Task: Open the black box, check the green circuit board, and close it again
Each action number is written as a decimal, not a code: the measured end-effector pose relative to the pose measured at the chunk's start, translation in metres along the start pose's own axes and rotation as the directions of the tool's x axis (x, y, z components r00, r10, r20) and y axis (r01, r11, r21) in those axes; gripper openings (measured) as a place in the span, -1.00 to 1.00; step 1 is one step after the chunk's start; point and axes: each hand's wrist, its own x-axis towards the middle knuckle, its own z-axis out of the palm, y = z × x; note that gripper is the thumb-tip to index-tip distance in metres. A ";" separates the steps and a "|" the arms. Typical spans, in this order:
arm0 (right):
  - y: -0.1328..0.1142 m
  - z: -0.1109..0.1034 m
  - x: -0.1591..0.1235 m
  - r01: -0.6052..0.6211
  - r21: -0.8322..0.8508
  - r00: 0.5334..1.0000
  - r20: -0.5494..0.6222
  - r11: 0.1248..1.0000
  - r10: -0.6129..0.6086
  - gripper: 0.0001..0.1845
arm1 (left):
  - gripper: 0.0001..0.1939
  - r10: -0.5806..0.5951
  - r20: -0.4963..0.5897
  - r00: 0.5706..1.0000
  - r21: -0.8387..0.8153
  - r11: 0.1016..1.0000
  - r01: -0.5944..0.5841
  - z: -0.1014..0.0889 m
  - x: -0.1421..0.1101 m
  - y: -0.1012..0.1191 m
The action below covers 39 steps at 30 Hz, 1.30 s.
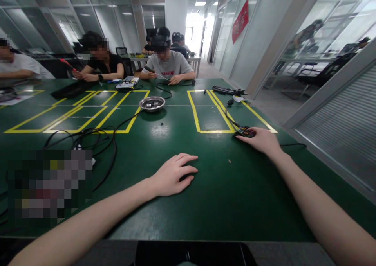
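Note:
My left hand (173,175) rests on the green tabletop (205,211), fingers spread, with nothing in it. Off to the right, my right hand (263,141) grips a small dark device (243,133) with exposed coloured parts, which sits at the lower edge of a yellow-taped area. My thumb is along the device's near side and the fingers are over its far end, partly hiding it. A black cable (229,115) curves away from the device to a dark rounded end piece (230,102).
A metal bowl (152,104) holds small metal parts. Black cables (100,137) lie coiled at left beside a pixelated patch. A long black object (229,91) lies at the far right. Across the table a person (170,62) holds a screwdriver (155,71); other people sit at left.

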 end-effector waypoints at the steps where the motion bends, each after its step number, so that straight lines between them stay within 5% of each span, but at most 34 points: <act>1: -0.015 0.001 -0.006 0.024 -0.010 0.999 0.042 1.000 -0.023 -0.46 | -0.78 -0.003 0.000 1.000 0.000 1.000 0.003 0.000 0.000 0.000; 5: -0.071 0.006 -0.043 0.332 0.112 0.935 0.094 0.937 -0.343 -0.52 | -0.68 -0.034 -0.014 0.999 0.016 0.999 0.035 0.000 0.001 0.001; 8: -0.104 0.007 -0.079 0.571 0.294 0.762 0.155 0.766 -0.628 -0.54 | -0.56 -0.070 -0.069 0.995 0.040 0.997 0.073 0.001 0.001 0.001; 11: -0.126 0.006 -0.110 0.680 0.442 0.560 0.201 0.585 -0.803 -0.48 | -0.63 -0.096 -0.098 0.991 0.031 0.995 0.099 0.001 0.001 0.003; 13: -0.134 0.006 -0.122 0.691 0.467 0.516 0.217 0.552 -0.829 -0.47 | -0.72 -0.100 -0.077 0.992 0.035 0.994 0.103 0.001 0.001 0.005; 20: -0.135 0.006 -0.126 0.703 0.392 0.560 0.209 0.593 -0.802 -0.47 | -0.73 -0.083 -0.066 0.994 0.060 0.994 0.087 -0.001 -0.001 0.007; 32: -0.132 0.018 -0.125 0.670 0.340 0.636 0.197 0.660 -0.746 0.07 | -0.69 -0.130 -0.044 0.991 0.110 0.985 0.134 -0.002 -0.002 0.004; 39: -0.131 0.021 -0.118 0.666 0.378 0.622 0.194 0.643 -0.759 0.16 | -0.76 -0.175 -0.052 0.983 0.121 0.976 0.180 -0.004 0.000 -0.013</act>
